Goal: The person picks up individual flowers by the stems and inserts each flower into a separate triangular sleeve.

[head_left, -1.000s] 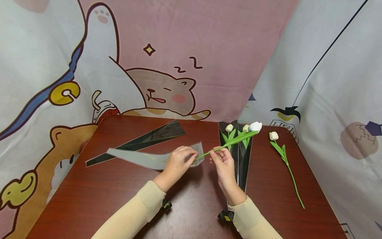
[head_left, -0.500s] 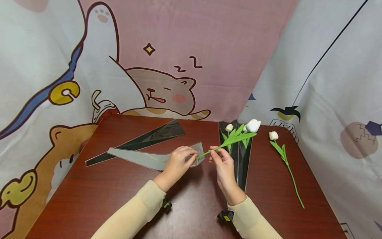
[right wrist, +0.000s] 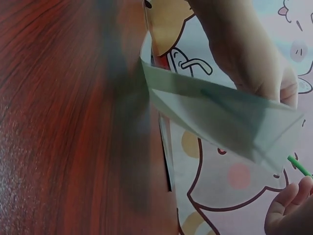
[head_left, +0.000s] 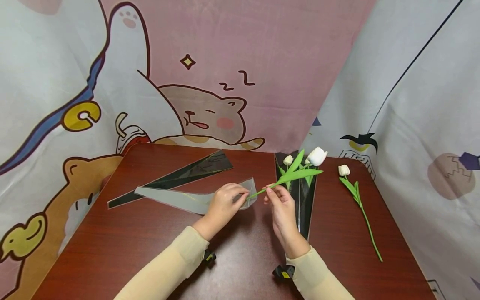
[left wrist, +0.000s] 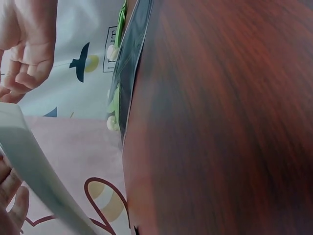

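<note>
My left hand (head_left: 224, 204) pinches a pale translucent flower sleeve (head_left: 178, 199) near its wide end, and the sleeve's narrow end reaches out to the left. My right hand (head_left: 282, 212) pinches the green stem of a white tulip (head_left: 318, 156) between thumb and fingers. The bloom and two long leaves point up and right. The stem's lower end meets the sleeve's mouth beside my left thumb; how far it reaches inside cannot be told. In the right wrist view the pale sleeve (right wrist: 205, 110) is raised off the table, with the stem tip (right wrist: 296, 164) near its wide end.
A black-and-clear sleeve (head_left: 195, 171) lies at the back left, partly under the pale one. Dark sleeves (head_left: 307, 208) with white tulips lie behind my right hand. Another tulip (head_left: 361, 204) lies at the right of the brown table (head_left: 142, 250). A patterned cloth hangs behind.
The tulip has turned in my right fingers: its leaves, earlier close together, now stand apart, and the bloom sits slightly higher and to the left. My left hand and the sleeve have hardly moved.
</note>
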{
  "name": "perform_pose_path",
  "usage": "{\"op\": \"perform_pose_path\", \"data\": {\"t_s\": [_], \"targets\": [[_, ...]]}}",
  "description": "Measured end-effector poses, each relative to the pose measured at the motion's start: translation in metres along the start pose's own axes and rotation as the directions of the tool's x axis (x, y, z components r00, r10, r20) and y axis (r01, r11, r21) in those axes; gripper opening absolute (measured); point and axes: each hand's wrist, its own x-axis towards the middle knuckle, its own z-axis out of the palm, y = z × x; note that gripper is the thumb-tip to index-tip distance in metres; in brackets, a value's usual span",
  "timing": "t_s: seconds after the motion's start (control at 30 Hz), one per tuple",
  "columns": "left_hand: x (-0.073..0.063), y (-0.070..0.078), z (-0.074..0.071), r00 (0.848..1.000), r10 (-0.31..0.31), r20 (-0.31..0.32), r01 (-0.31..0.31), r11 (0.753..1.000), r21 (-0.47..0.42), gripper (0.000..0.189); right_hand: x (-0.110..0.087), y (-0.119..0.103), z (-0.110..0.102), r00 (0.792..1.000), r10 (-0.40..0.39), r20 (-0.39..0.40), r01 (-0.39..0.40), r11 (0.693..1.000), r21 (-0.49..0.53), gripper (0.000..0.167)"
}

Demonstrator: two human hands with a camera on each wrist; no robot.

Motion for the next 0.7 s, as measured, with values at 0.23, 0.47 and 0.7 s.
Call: {"op": "perform_pose_path", "data": {"t_s": [0.23, 0.47, 0.7], "targets": [[0.0001, 0.0013, 0.0, 1.0, -0.007, 0.008, 0.007, 1.0, -0.013, 0.007, -0.0021, 0.0003, 0.0027, 0.999, -0.051, -0.014, 0.051, 0.998, -0.036, 0.011], [0.0011, 0.0041, -0.0009, 1.0, -0.014, 0.009, 0.014, 1.0, -0.008, 0.007, -0.0033, 0.0024, 0.0048, 0.999, -0.037, 0.007, 0.038, 0.998, -0.059, 0.012], [0.0002, 0.0032, -0.0005, 1.0, -0.021, 0.014, 0.021, 1.0, -0.015, 0.007, -0.0028, 0.0027, 0.0041, 1.0, -0.016, 0.002, 0.016, 1.0, -0.025, 0.011]]}}
